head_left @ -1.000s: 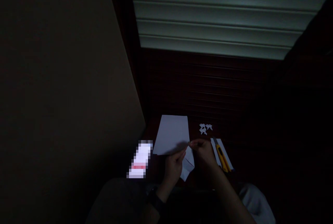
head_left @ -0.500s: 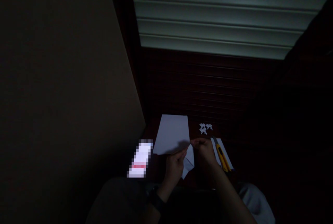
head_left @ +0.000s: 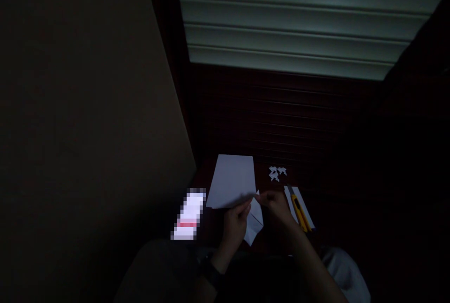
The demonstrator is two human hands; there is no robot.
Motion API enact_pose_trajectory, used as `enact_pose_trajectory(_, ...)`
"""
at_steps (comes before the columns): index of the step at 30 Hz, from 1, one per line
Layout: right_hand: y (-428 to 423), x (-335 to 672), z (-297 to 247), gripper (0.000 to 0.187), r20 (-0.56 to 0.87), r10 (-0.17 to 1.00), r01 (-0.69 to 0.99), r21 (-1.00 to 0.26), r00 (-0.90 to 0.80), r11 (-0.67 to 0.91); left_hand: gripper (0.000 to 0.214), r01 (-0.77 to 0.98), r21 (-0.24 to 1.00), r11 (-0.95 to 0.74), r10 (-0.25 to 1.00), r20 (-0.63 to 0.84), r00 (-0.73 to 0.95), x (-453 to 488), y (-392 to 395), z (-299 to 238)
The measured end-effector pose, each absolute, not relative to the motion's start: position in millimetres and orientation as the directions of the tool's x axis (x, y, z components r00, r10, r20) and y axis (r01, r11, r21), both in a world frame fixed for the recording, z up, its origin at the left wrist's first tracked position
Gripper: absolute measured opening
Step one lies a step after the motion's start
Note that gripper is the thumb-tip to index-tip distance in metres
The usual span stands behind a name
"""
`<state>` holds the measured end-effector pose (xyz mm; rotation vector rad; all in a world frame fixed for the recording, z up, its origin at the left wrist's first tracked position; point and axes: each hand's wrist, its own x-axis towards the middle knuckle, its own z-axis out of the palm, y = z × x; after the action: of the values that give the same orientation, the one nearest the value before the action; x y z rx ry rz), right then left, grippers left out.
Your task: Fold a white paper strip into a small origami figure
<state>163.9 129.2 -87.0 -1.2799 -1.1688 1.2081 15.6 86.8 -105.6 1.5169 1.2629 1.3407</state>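
Note:
A small folded white paper (head_left: 254, 224) hangs between my two hands, with crease lines on its face and a point at its lower end. My left hand (head_left: 236, 222) is closed on its left edge, thumb and fingers pinched together. At the paper's upper part my right hand (head_left: 277, 204) pinches with thumb and forefinger. Just beyond my hands lies a white sheet or stack of paper (head_left: 232, 178) on the dark tabletop. Dim light hides the exact folds under my fingers.
Several small folded paper pieces (head_left: 274, 174) lie at the back right. A yellow box cutter (head_left: 299, 211) rests on a white paper strip (head_left: 306, 207) right of my right hand. A lit, blurred phone (head_left: 189, 214) is at the left. Behind stands a slatted panel (head_left: 288, 26).
The folded paper has turned and shifted slightly, so its tip now shows above my fingers. Both hands stay nearly in place, still pinching it.

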Motion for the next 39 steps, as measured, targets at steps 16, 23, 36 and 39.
enact_pose_trajectory(16, 126.9, 161.8, -91.9, 0.035, -0.048, 0.996, 0.008, -0.999, -0.072, -0.047, 0.028, 0.225, 0.953, -0.203, 0.976, 0.215, -0.029, 12.6, 86.0, -104.3)
enact_pose_trajectory(23, 121.9, 161.2, -94.4, 0.032, -0.09, 0.994, 0.078, -0.993, -0.055, -0.086, 0.028, 0.256, 0.94, -0.226, 0.968, 0.246, -0.049, 12.1, 84.4, -104.1)
enact_pose_trajectory(36, 130.1, 170.6, -98.1, 0.033, -0.075, 0.986, 0.114, -0.992, -0.149, -0.058, 0.029, 0.168, 0.975, -0.147, 0.986, 0.157, -0.05, 11.8, 87.9, -103.3)
enact_pose_trajectory(39, 124.4, 170.3, -94.8, 0.032, -0.092, 0.979, 0.117, -0.991, -0.181, -0.071, 0.026, 0.169, 0.972, -0.164, 0.981, 0.179, -0.074, 11.1, 88.7, -105.1)
